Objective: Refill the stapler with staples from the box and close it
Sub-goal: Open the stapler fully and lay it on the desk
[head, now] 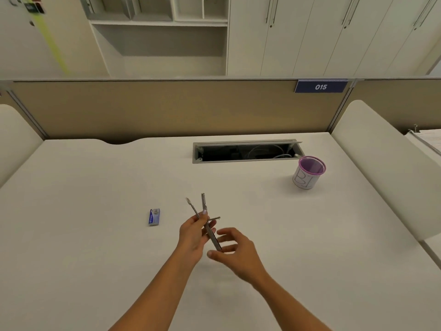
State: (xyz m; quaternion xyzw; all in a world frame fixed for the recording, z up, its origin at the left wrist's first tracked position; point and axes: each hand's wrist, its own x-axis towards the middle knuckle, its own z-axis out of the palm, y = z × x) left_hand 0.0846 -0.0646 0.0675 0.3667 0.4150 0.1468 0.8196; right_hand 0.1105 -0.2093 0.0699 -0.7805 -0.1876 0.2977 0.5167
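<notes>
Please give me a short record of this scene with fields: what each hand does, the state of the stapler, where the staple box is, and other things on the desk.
left hand: holds the stapler near its middle, above the desk
right hand: at the stapler's near end, fingers spread; firm grip cannot be told
stapler state: swung open, two arms spread in a V
staple box: blue, lying on the desk left of the hands, untouched
other things: purple mesh cup far right; open cable tray at the back

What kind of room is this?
Most likely an open-plan office. The white desk backs onto a fabric partition carrying a numbered plate, 015, and tall cabinets line the far wall.
</notes>
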